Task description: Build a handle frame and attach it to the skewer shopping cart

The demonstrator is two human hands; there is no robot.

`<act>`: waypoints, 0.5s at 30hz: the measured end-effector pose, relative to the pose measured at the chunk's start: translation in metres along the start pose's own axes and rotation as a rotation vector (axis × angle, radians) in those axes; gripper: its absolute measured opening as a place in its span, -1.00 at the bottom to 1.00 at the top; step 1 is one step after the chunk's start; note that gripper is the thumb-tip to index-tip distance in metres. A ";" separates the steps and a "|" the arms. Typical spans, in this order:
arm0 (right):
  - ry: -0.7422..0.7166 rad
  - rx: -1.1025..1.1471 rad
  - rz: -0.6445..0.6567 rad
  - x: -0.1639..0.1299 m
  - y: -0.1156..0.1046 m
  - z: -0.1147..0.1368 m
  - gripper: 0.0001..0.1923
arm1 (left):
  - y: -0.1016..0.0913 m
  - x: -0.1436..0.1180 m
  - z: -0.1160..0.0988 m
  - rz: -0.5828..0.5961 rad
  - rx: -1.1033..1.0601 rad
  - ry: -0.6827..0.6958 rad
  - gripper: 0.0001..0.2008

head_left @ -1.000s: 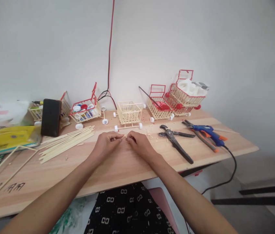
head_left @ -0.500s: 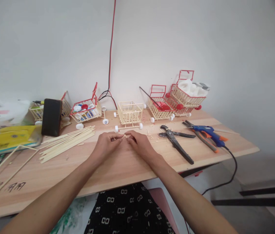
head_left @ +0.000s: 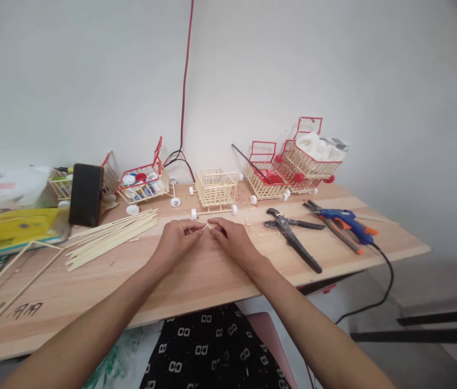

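My left hand (head_left: 177, 237) and my right hand (head_left: 230, 239) meet at the middle of the wooden table (head_left: 196, 281), fingertips pinched together on a short piece of bamboo stick (head_left: 206, 227) held between them. Just beyond my hands stands an unpainted stick basket (head_left: 215, 187) on an axle with small white wheels. A bundle of long bamboo sticks (head_left: 111, 237) lies to the left of my left hand. Black pliers (head_left: 291, 235) rest to the right of my right hand.
A blue glue gun (head_left: 348, 219) with orange-handled pliers and a black cord lies at the right. Red-framed stick carts (head_left: 293, 162) stand by the wall; another (head_left: 143, 181) holds bottle caps. A black phone (head_left: 86, 194) and yellow packet (head_left: 13, 229) sit left.
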State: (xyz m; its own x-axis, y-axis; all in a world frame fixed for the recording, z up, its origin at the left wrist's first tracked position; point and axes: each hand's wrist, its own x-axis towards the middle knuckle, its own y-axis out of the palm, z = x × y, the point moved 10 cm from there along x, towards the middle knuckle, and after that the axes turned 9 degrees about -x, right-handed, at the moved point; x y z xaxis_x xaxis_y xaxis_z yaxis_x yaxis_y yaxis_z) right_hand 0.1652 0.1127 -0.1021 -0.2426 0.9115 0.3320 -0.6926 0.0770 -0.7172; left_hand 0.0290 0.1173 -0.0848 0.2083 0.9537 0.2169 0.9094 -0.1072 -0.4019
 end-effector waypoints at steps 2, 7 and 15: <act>0.035 0.036 -0.008 0.000 -0.001 -0.004 -0.65 | 0.000 0.000 0.001 -0.006 0.006 -0.003 -0.76; 0.068 0.119 -0.039 -0.001 -0.005 -0.006 -0.78 | -0.002 0.000 0.004 -0.019 -0.001 -0.012 -0.69; 0.009 0.045 -0.039 -0.001 -0.006 0.001 -0.92 | -0.002 0.000 0.003 -0.030 0.006 0.005 -0.74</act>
State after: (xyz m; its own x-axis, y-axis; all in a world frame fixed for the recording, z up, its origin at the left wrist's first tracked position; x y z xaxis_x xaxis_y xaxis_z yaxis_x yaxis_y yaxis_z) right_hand 0.1689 0.1108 -0.0971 -0.2091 0.9118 0.3533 -0.7315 0.0940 -0.6754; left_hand 0.0256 0.1184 -0.0866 0.1828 0.9552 0.2329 0.9130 -0.0771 -0.4007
